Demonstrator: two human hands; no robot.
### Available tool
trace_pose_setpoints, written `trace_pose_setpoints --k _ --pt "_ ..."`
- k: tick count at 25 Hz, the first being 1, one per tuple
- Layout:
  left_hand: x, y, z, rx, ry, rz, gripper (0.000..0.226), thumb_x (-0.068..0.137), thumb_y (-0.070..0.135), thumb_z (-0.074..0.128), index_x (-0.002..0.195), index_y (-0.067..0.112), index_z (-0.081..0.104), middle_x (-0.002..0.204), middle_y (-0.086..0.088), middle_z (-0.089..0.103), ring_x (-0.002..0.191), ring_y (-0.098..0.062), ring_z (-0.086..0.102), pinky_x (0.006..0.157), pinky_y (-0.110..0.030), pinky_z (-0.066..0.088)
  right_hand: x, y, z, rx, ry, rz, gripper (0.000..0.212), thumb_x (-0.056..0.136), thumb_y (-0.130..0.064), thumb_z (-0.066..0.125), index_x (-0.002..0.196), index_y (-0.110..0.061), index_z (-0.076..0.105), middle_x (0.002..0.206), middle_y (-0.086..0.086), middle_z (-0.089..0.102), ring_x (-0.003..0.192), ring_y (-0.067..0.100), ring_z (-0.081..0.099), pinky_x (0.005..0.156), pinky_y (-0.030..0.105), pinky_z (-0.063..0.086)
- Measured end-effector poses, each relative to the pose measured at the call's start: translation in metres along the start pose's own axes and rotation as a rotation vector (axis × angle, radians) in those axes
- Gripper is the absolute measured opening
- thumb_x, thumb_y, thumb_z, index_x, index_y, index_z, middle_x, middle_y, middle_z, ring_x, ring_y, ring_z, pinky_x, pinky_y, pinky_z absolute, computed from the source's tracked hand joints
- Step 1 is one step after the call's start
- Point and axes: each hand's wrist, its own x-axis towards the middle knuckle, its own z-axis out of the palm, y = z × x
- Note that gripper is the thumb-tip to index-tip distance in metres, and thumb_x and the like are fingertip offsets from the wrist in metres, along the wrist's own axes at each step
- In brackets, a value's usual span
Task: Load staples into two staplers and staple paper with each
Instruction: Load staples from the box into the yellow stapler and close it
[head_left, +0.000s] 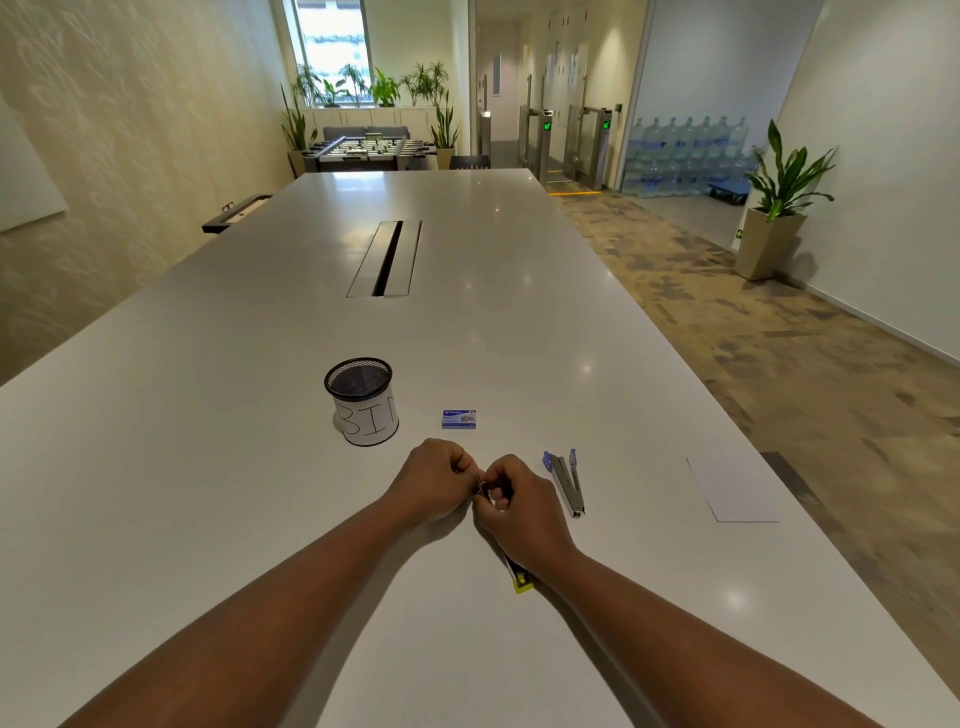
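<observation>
Both hands, left (435, 475) and right (511, 501), pinch the yellow stapler (521, 581), long axis toward the person; staple box (459, 419) just beyond.

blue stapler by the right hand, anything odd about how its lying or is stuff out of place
Nothing looks wrong. The blue stapler lies splayed open on the table, which fits loading. The staple box looks shut, the paper lies flat, and the bin stands upright.
</observation>
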Motion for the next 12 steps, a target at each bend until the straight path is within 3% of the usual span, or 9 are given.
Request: trace_pose_setpoints --k 12 --pt "0.0000 0.0075 -0.0063 0.056 0.027 0.054 0.014 0.087 0.014 0.067 0.081 0.018 0.078 0.078 0.009 0.073 0.075 -0.003 0.066 0.064 -0.016 0.046 0.0004 0.0005 -0.0002 0.006 0.008 0.014 0.015 0.085 -0.020 0.069 0.085 -0.023 0.054 0.061 -0.010 0.053 0.055 0.009 0.047 0.057 0.032 0.045"
